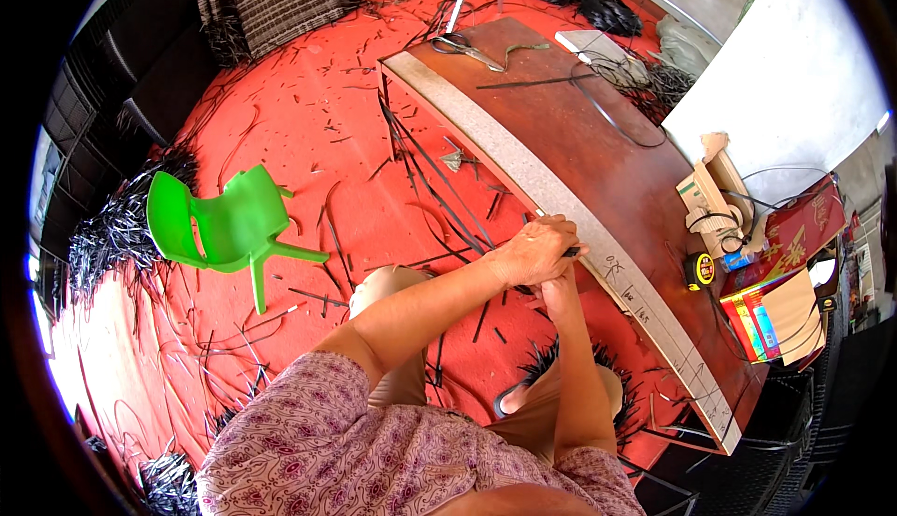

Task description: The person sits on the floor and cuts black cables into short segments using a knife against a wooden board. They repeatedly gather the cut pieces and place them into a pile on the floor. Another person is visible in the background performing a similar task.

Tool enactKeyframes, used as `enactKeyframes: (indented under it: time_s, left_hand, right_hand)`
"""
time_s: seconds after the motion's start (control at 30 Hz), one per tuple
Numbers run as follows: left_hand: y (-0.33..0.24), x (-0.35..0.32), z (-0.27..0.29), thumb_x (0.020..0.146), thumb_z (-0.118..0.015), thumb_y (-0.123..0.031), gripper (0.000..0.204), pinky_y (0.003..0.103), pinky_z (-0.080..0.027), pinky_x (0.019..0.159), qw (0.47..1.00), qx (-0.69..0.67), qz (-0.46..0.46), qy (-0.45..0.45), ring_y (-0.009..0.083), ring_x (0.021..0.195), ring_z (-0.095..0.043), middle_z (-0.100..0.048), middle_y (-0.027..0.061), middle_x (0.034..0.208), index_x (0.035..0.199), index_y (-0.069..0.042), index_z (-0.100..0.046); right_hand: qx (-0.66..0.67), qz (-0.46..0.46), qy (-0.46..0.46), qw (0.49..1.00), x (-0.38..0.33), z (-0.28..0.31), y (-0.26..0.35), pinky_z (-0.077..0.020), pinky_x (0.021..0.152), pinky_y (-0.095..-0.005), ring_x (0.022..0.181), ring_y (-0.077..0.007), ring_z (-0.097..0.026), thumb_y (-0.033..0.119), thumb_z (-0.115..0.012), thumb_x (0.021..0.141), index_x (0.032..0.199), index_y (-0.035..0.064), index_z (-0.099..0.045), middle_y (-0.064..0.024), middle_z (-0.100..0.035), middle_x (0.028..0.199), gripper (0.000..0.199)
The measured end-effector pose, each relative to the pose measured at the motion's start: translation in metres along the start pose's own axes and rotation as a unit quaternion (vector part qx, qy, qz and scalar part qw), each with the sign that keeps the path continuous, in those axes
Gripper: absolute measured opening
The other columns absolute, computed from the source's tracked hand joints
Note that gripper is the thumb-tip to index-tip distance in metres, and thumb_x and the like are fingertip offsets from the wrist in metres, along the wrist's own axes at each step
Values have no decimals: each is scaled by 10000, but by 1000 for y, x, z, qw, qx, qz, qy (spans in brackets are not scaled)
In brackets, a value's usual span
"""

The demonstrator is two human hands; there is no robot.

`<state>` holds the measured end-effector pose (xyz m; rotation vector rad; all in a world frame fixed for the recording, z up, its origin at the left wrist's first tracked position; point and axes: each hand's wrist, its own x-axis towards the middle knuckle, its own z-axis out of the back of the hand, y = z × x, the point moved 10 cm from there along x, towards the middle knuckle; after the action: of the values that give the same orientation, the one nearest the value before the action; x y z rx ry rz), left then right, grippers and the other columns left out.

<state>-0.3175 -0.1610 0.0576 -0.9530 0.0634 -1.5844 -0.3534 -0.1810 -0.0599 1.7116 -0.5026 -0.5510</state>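
Observation:
My left hand [539, 253] is closed, its fist at the near edge of the long brown table [598, 161]. A small dark end [572, 252] pokes out beside its fingers; its kind cannot be made out. Just below and touching it, my right hand [559, 294] is closed too, its fingers mostly hidden under the left. Both hands are over the pale board strip [523, 152] that runs along the table's near edge, with pencil marks on it. Black plastic strips [448, 208] hang from the table's left end and trail toward my hands.
Scissors [478, 55] lie at the table's far end. A yellow tape measure [699, 270], torn cardboard [710, 200] and a colourful box [771, 320] sit at its right. A green plastic chair [229, 222] stands left on the red floor [318, 105], which is strewn with black strip scraps.

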Motion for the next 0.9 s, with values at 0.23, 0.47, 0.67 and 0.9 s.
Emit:
enactKeyframes:
  time_s: [0.23,0.47,0.67,0.9]
  left_hand:
    - [0,1,-1,894,-557,-208,272,407,-448,778,1000,6,4,-2,326,838,-550,-548,146,782,757,23,-596]
    - [0,1,-2,886,-565,-200,259,405,-450,779,1000,7,11,9,322,842,-555,-552,142,784,758,22,-605]
    - [1,0,-2,888,-564,-200,266,401,-454,770,1000,13,8,5,320,839,-555,-553,140,778,748,21,-609]
    - [0,-1,-1,891,-559,-205,268,401,-455,780,1000,15,13,12,320,844,-557,-555,143,785,765,24,-616]
  right_hand:
    - [-7,38,15,999,6,2,-2,-317,373,-211,474,-45,-397,168,-539,861,1086,83,-501,44,-424,610,244]
    - [-13,10,-1,1000,2,3,-3,-313,377,-203,475,-42,-391,169,-548,864,1070,91,-497,46,-422,621,226]
    - [1,10,13,1000,3,1,-5,-314,375,-207,474,-43,-388,165,-552,861,1065,90,-500,45,-423,618,223]
    - [-13,-8,8,1000,-1,-2,-2,-331,373,-212,474,-48,-395,170,-556,847,1028,82,-522,40,-429,599,205]
